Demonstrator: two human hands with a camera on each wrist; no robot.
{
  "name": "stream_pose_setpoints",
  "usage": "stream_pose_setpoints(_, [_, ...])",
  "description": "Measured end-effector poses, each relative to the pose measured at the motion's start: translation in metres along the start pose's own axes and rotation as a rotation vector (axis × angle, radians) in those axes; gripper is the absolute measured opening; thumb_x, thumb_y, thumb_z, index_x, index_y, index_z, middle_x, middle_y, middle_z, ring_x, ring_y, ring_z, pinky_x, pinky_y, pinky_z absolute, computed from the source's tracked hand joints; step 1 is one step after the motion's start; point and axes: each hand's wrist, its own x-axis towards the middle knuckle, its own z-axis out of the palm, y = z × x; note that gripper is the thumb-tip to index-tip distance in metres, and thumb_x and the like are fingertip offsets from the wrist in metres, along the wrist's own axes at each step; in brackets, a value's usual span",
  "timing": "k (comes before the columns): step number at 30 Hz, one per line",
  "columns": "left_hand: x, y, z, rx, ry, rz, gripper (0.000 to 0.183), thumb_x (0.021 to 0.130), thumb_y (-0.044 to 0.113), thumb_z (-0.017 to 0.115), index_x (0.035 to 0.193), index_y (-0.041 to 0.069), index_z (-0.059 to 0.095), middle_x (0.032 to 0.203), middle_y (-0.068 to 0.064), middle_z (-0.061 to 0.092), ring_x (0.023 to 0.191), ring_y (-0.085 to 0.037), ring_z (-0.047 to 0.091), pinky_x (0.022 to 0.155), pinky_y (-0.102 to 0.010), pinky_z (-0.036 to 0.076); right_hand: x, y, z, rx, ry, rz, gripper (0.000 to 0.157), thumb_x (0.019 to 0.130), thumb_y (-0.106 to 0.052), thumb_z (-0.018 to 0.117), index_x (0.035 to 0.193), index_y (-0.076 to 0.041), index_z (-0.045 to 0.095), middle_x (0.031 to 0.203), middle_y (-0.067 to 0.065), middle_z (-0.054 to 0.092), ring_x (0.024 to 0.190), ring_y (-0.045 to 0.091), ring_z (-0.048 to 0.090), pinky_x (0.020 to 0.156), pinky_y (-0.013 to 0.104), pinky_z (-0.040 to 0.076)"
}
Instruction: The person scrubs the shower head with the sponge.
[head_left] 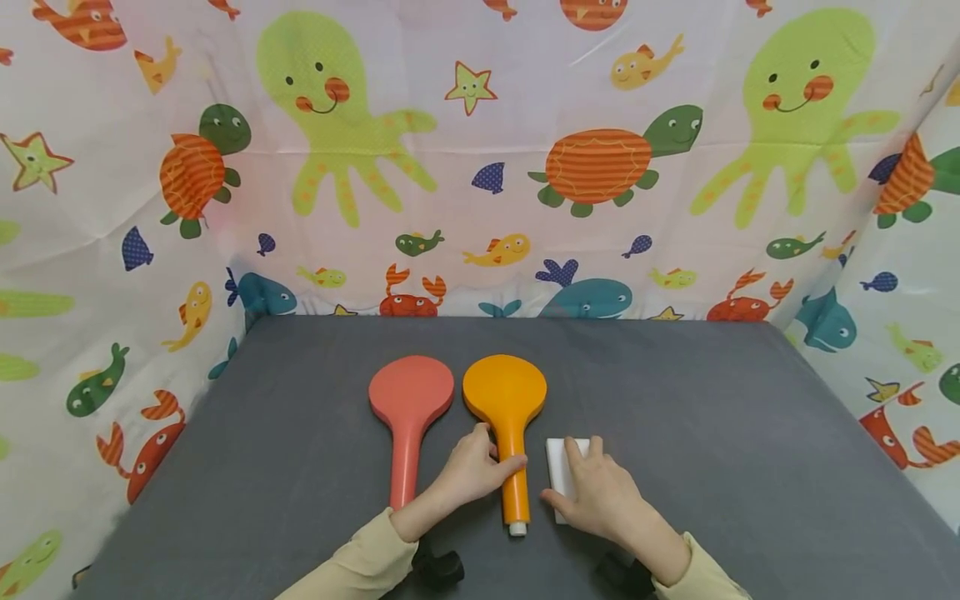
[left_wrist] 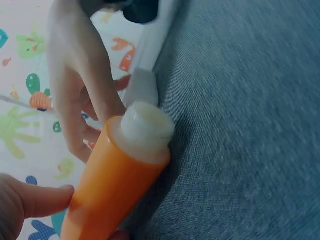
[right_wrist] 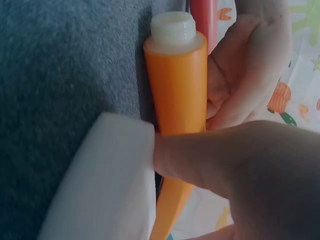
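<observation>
In the head view an orange paddle [head_left: 505, 392] lies with its round flat head at the far end and a white nub [head_left: 517, 528] at the near end of its handle. My left hand [head_left: 472, 467] grips that handle, thumb across the top and fingers at its left side. To the right, a white flat block [head_left: 559, 475] is under my right hand [head_left: 600, 500], which holds it with the thumb along its left edge and fingers over the top. The right wrist view shows the thumb against the side of the block [right_wrist: 102, 185]; most of the fingers are hidden there.
A coral-red paddle [head_left: 411, 396] of the same shape lies left of the orange one, its handle end hidden behind my left forearm. Grey cloth [head_left: 697, 417] covers the table. A curtain [head_left: 450, 200] printed with sea animals surrounds its back and sides.
</observation>
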Motion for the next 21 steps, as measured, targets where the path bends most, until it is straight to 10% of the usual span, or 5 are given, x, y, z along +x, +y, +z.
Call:
stream_pose_setpoints(5, [0.003, -0.001, 0.004, -0.095, 0.036, -0.078, 0.051, 0.079, 0.026, 0.074, 0.103, -0.012, 0.05, 0.071, -0.006, 0.052, 0.055, -0.012, 0.05, 0.048, -0.021, 0.041, 0.001, -0.002, 0.002, 0.018, 0.033, -0.008, 0.07, 0.076, -0.035, 0.072, 0.126, 0.007, 0.047, 0.1, 0.028, 0.044, 0.068, 0.03, 0.052, 0.054, 0.04, 0.049])
stream_pose_setpoints(12, [0.01, -0.008, 0.003, -0.491, -0.066, -0.24, 0.025, 0.08, 0.008, 0.072, 0.092, -0.009, 0.057, 0.078, -0.01, 0.061, 0.069, -0.017, 0.062, 0.064, -0.031, 0.055, -0.001, 0.0, -0.011, 0.022, 0.061, 0.011, 0.061, 0.076, -0.026, 0.067, 0.127, 0.002, 0.049, 0.108, 0.026, 0.043, 0.073, 0.03, 0.05, 0.052, 0.039, 0.046])
stream_pose_setpoints(21, [0.01, -0.004, -0.005, -0.554, -0.081, -0.159, 0.042, 0.08, 0.008, 0.071, 0.113, -0.009, 0.05, 0.097, -0.012, 0.057, 0.079, -0.021, 0.064, 0.071, -0.033, 0.054, 0.009, -0.005, -0.036, 0.003, 0.531, -0.284, 0.043, 0.076, -0.022, 0.069, 0.117, -0.009, 0.061, 0.118, 0.014, 0.052, 0.087, 0.03, 0.05, 0.062, 0.037, 0.044])
